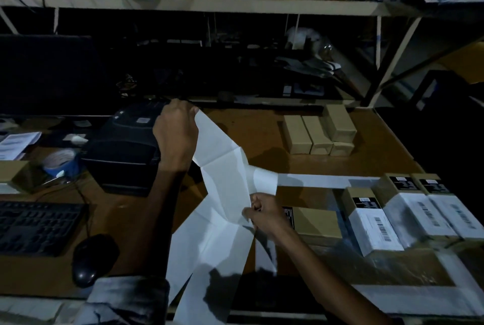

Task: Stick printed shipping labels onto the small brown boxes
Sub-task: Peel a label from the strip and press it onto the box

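Observation:
A long white strip of label paper (222, 188) runs from the black label printer (125, 146) down over the table's near edge. My left hand (176, 130) grips the strip's upper end beside the printer. My right hand (264, 212) pinches the strip's right edge lower down. Three small brown boxes with white shipping labels (374, 225) lie at the right. Just right of my right hand sits a brown box (318, 222) with only a black sticker. Several plain brown boxes (319, 133) stand farther back on the table.
A keyboard (36, 227) and a mouse (90, 259) lie at the left, with a blue tape roll (61, 164) behind them. A shelf (209, 2) above carries a white roll, bags and brown boxes. The wooden table (379, 146) ends at the right.

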The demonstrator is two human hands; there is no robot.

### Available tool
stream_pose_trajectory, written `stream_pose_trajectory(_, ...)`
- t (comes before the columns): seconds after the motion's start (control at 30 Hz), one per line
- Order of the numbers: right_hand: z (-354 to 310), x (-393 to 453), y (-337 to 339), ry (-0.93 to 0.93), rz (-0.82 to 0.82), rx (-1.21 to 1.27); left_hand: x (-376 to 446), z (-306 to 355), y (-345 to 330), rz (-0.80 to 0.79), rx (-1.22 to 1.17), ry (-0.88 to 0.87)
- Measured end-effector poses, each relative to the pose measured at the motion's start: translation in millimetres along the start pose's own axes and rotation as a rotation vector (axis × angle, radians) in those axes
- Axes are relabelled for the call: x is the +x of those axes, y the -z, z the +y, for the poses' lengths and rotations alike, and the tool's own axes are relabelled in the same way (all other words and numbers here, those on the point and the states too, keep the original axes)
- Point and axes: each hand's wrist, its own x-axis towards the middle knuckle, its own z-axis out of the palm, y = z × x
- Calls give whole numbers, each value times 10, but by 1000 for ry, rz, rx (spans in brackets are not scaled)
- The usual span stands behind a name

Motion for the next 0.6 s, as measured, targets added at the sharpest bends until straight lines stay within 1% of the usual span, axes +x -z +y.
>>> stream_pose_trajectory(0.17,-66,-23,37,-26,-23,-44,170,122,74,120,-15,5)
stream_pose_trajectory(0.33,-105,-23,34,-56,-17,-13,165,165,56,188,-17,29)
stream_pose_trajectory(0.5,-112,17,-9,-91,11,5,78,171,114,236,-34,156)
stream_pose_trajectory(0.53,-110,29,-23,-99,19,15,73,159,134,257,-49,153)
stream_pose_trajectory(0.6,-108,67,-53,-72,58,16,43,142,150,300,-49,82)
